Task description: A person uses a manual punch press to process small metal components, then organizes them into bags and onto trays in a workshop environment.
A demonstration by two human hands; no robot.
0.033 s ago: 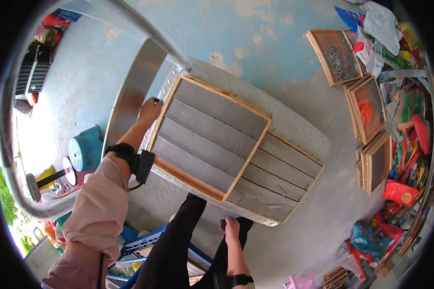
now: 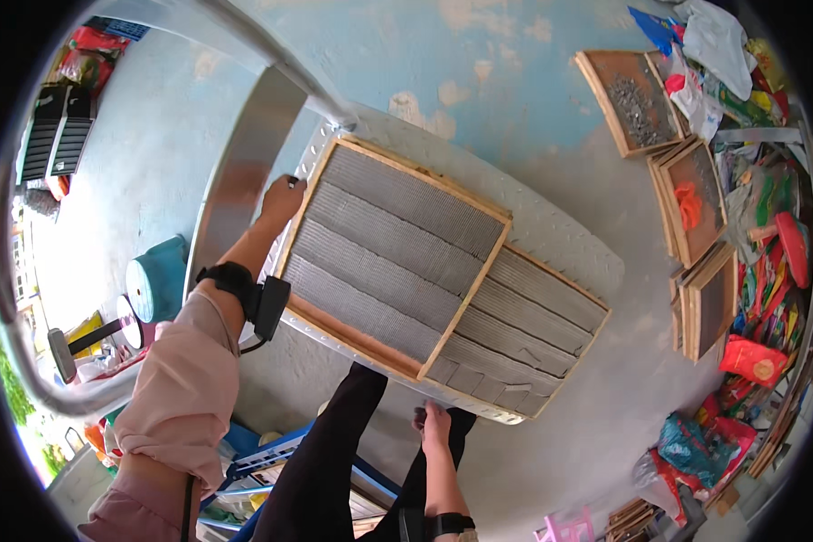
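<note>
hands: left hand grips ribbed wood-framed panel; right hand hangs free.

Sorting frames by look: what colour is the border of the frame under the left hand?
Light tan wood border, seen in the head view.

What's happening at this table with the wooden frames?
A person stands at a perforated metal table and handles a wood-framed mesh tray. The left hand grips the tray's far-left corner, while the right hand hangs below the table's near edge, touching nothing that can be seen. The tray lies partly on top of a second similar tray. More framed trays lean by the wall on the right.
</note>
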